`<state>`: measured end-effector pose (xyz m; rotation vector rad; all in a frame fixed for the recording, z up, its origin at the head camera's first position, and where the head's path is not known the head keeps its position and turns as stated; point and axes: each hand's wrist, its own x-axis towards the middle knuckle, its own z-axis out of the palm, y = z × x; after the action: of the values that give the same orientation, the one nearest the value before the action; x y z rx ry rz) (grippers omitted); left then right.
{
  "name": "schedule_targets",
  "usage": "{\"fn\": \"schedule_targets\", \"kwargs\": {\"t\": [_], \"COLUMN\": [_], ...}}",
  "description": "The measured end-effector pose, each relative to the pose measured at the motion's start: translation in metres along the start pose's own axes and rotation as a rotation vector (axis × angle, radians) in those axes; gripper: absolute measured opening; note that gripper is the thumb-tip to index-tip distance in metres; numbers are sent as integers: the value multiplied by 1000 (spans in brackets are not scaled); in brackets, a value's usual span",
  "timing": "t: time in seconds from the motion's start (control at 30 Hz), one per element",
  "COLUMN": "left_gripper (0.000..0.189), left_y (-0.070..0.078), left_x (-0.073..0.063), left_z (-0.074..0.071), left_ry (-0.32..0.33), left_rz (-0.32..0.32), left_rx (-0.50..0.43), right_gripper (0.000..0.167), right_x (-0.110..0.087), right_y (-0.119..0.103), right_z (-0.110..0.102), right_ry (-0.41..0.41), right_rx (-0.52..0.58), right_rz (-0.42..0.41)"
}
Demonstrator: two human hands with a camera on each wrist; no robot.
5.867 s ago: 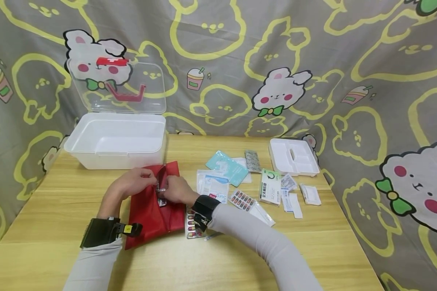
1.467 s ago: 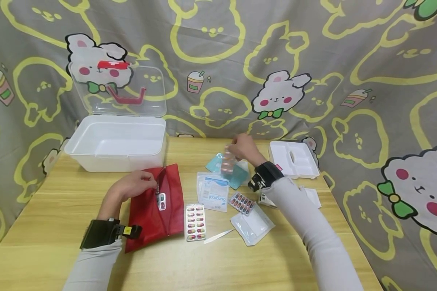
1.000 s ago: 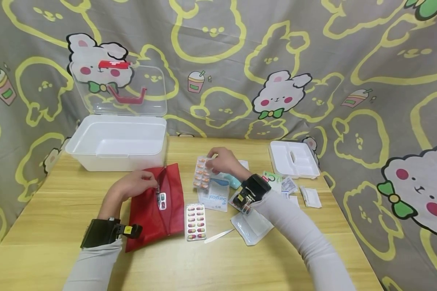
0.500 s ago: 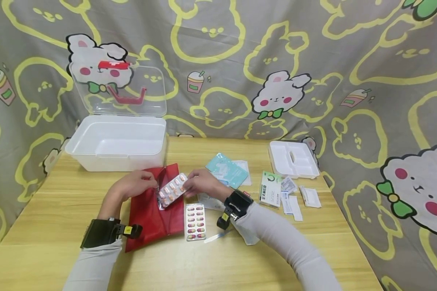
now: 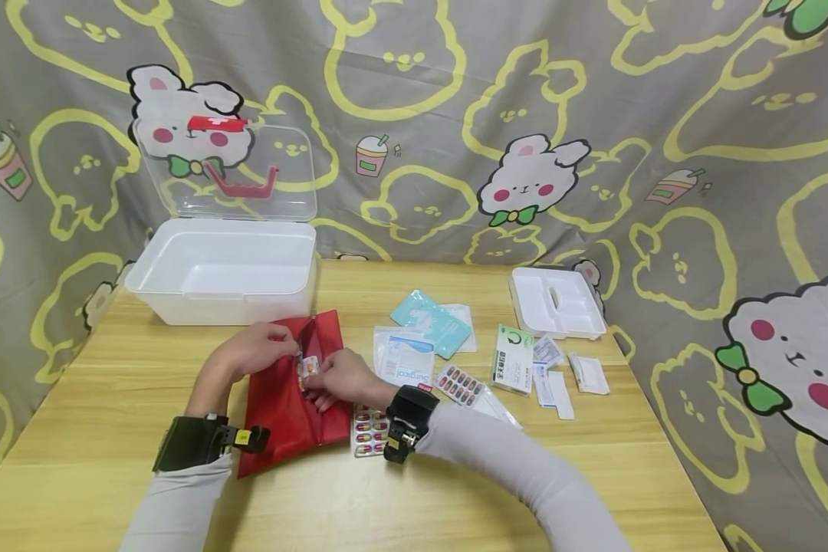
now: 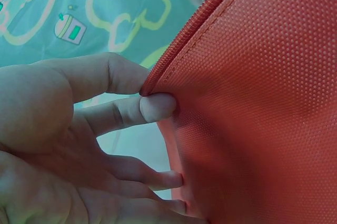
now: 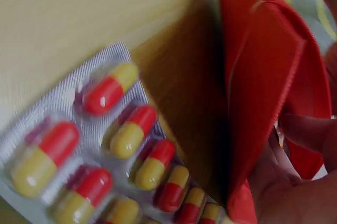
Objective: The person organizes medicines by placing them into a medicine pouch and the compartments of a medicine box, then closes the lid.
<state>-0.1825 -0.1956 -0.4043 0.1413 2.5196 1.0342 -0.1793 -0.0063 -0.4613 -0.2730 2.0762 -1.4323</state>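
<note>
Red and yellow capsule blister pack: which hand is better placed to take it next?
Probably the right hand, once free: nearer the pack; the left hand pinches the red fabric pouch.

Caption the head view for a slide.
The left hand pinches the edge of a red zippered pouch as the right hand holds a capsule blister pack at its opening.

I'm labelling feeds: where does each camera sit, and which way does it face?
Head: on the head, facing forward and down at the table; sleeved forearms, left hand and right hand show.
Left wrist: worn there, facing the left hand's pinch on the red pouch.
Right wrist: worn there, facing the right hand at the pouch and a capsule pack.
Both wrist views share the pouch.
</note>
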Motion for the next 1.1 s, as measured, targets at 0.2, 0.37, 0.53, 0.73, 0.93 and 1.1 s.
{"fn": "schedule_targets", "kwargs": {"t": [0.2,0.37,0.53,0.73,0.93,1.1], "left_gripper": [17,18,18,17,18,17], "left_y": [1,1,0,0,1,0], "left_x": [0,-1,-1,-1,-1,-1], "left_z": [1,1,1,2,2,2], "left_ry": [1,4,5,6,5,2], "left_rz": [1,2,2,-3,-2,-5], "left_rx": [-10,-2,1,-6,-7,-5], "right_gripper": [34,33,33,35,41,32], "right_x": [7,10,10,11,8,-1], "right_y": [-3,-3,-3,-3,-6,-14], "right_z": [7,6,4,4,-3,-20], "right_ry": [86,80,56,48,47,66], "right_rx": [-516,-633,-634,-634,-622,-607], "right_rz": [-177,-196,-163,-152,-117,-96]}}
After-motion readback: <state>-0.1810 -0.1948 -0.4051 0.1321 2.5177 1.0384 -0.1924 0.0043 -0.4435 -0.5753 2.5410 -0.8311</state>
